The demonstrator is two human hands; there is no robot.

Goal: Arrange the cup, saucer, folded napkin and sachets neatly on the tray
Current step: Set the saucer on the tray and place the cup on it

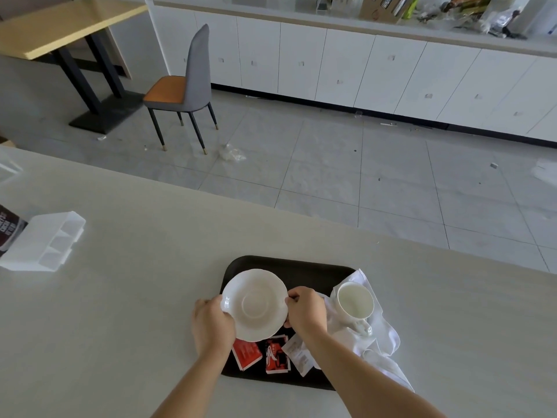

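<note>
Both hands grip the saucer (255, 304) over the dark tray (289, 267) — left hand (212, 324) and right hand (307, 310) with fingers clamped on opposite rims. The cup (355, 304) stands on the rumpled napkin (379, 342); sachets (271, 354) lie along the tray's near edge. The pale surface (135, 297) overlooks a tiled floor (331, 164) — a chair (187, 89), white cabinets (346, 67).

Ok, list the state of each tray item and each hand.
saucer: empty, gripped at both edges
cup: upright, empty, on the napkin
napkin: crumpled, unfolded, draped over tray edge
sachets: scattered on tray
left hand: gripping saucer
right hand: gripping saucer
</note>
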